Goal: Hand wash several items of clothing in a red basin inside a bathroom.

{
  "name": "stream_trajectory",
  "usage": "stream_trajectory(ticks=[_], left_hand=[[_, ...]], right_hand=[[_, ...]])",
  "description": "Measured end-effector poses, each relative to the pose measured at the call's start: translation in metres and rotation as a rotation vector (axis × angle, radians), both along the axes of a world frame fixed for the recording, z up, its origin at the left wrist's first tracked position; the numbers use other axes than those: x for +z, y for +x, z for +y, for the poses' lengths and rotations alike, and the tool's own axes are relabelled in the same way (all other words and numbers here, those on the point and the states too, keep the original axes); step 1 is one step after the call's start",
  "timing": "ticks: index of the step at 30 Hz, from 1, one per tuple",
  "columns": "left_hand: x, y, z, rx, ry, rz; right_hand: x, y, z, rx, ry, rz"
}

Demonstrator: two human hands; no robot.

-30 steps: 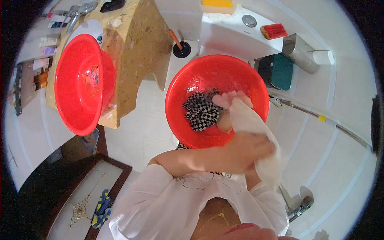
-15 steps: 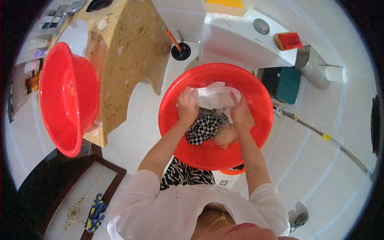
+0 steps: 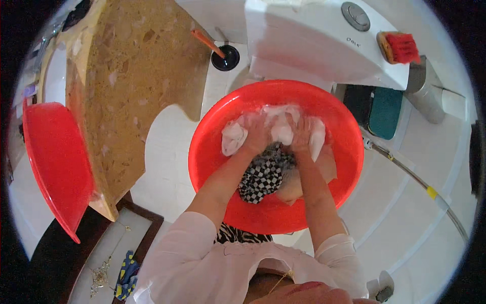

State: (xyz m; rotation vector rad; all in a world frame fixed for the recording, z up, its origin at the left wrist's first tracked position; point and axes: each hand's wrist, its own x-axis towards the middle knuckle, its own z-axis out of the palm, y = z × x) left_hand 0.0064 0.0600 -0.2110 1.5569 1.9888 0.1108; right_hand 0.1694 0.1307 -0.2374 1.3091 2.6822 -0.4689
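A large red basin point(image 3: 334, 200) with water holds a wet white cloth point(image 3: 234, 138), a black-and-white checkered cloth point(image 3: 259, 177) and a beige cloth point(image 3: 289, 190). At the far side of the basin, my left hand point(image 3: 258, 134) is closed on the white cloth, which bulges out beside it. My right hand point(image 3: 301, 137) grips the same cloth a little further right, its fingers partly sunk in the folds. The checkered cloth lies just below my hands, between my forearms. The beige cloth rests partly under my right forearm.
A second red basin point(image 3: 58, 157) leans by the stone-patterned counter point(image 3: 136, 76) on the left. Beyond the basin stand a plunger point(image 3: 226, 58) and a white toilet tank point(image 3: 304, 40) bearing a red brush point(image 3: 400, 48). A bin point(image 3: 386, 114) and a metal pole point(image 3: 412, 175) are at right.
Both hands have pushed down and come closer together, with the white cloth bunching between and beside them. The view has shifted, so the basin looks larger and nearer.
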Motion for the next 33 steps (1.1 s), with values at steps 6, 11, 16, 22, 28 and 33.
stream_trajectory(ticks=[6,11,16,22,28,33], left_hand=[[0.003,-0.003,-0.036,0.11,0.244,0.023],[0.049,-0.002,-0.056,0.901,0.078,-0.778],[0.141,-0.007,-0.035,1.368,-0.339,-1.813],[0.113,0.014,-0.047,1.154,-0.419,-2.034],[0.189,0.023,-0.056,0.987,-0.713,-2.152],[0.216,0.047,-0.063,0.906,-0.674,-2.208]], right_hand=[[0.056,-0.024,0.008,-0.113,-0.11,0.101],[0.156,-0.017,-0.01,-0.443,-0.284,0.826],[0.287,-0.004,-0.086,-0.224,-0.413,0.822],[0.349,0.011,-0.118,-0.327,-0.978,1.036],[0.33,0.05,-0.062,-0.773,-0.936,1.227],[0.255,0.067,-0.017,-0.781,-0.971,1.22]])
